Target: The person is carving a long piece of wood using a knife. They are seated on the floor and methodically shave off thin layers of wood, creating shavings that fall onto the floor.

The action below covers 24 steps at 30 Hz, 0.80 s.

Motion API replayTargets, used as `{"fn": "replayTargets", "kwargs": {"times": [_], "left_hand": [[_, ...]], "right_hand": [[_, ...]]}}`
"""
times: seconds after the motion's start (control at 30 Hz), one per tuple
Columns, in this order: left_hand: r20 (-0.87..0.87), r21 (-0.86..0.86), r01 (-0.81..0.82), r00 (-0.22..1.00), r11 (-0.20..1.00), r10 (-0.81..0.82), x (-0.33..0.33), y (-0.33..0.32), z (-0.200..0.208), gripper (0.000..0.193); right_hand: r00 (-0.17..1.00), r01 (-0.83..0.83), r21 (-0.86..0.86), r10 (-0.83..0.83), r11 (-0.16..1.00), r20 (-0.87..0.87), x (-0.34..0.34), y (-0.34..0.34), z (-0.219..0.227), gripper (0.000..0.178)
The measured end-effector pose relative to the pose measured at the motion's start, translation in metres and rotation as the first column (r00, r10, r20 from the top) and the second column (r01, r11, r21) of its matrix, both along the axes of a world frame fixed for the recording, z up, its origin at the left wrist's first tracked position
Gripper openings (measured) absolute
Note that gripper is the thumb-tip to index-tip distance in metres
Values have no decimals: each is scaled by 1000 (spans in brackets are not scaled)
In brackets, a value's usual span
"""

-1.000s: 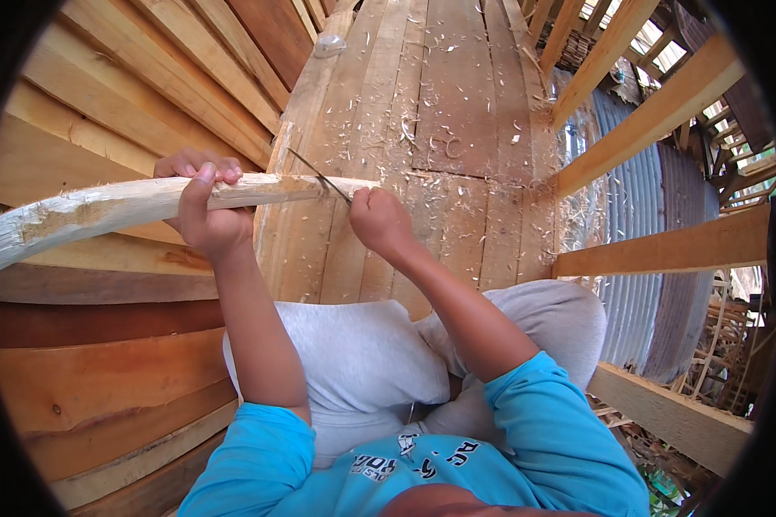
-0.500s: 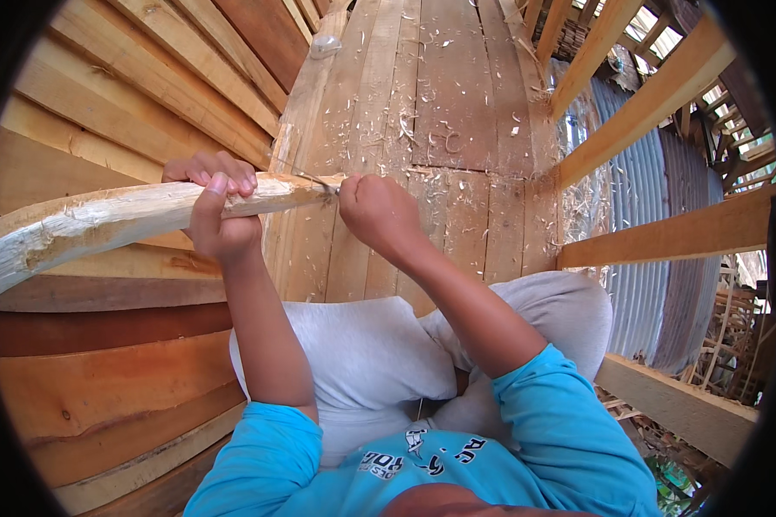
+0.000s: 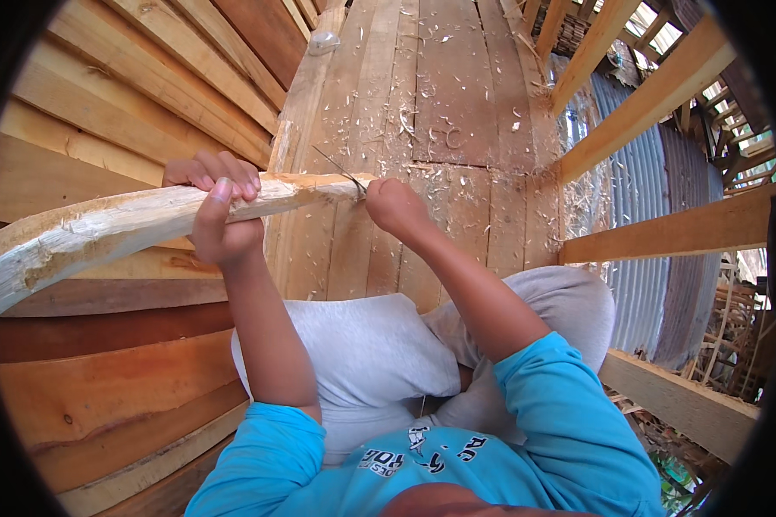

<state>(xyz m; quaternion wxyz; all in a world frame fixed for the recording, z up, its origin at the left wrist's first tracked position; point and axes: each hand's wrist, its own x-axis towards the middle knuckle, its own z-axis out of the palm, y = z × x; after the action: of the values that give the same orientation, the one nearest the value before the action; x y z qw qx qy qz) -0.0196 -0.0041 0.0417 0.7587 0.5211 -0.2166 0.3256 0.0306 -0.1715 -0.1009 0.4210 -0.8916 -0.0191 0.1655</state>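
Observation:
A long, curved, pale wooden pole [image 3: 129, 217] with rough-shaved sides reaches in from the left edge. My left hand [image 3: 224, 207] is wrapped round it near its right-hand part, thumb on the near side and fingers over the far side. At the pole's right tip, my right hand [image 3: 395, 209] is closed in a fist round the hidden handle of a knife [image 3: 341, 170]. The thin dark blade crosses the tip and points up and to the left. Whether its edge is cutting into the wood cannot be made out.
Wood shavings lie scattered over the plank floor [image 3: 457, 103]. A wall of wooden boards [image 3: 121, 112] closes off the left. On the right are a wooden railing [image 3: 664, 233] and corrugated metal sheets [image 3: 642, 284] beyond it. A small clear plastic object [image 3: 323, 43] lies far off.
My right hand and the knife have slid rightward to the pole's tip, and more of the blade shows. The pole's left end has dipped slightly. My left hand keeps its grip.

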Motion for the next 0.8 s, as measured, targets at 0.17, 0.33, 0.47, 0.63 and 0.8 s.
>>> {"fn": "replayTargets", "kwargs": {"times": [0.17,0.33,0.47,0.63,0.8], "left_hand": [[0,11,39,999,999,-39,-4,8,-2,16],[12,-4,51,999,999,-51,1,11,-2,16],[4,-6,79,997,997,-79,-4,20,-5,16],[1,7,86,996,996,-86,1,3,0,17],[16,35,88,996,996,-88,-2,12,-4,17]], "right_hand": [[985,-163,-2,163,987,56,-29,11,90,51],[1000,-6,50,5,999,31,-10,13,29,51],[991,-115,-48,118,992,63,-25,14,57,50],[997,41,-17,-40,999,60,-6,2,0,50],[995,-83,-58,86,995,53,-15,8,43,46]]}}
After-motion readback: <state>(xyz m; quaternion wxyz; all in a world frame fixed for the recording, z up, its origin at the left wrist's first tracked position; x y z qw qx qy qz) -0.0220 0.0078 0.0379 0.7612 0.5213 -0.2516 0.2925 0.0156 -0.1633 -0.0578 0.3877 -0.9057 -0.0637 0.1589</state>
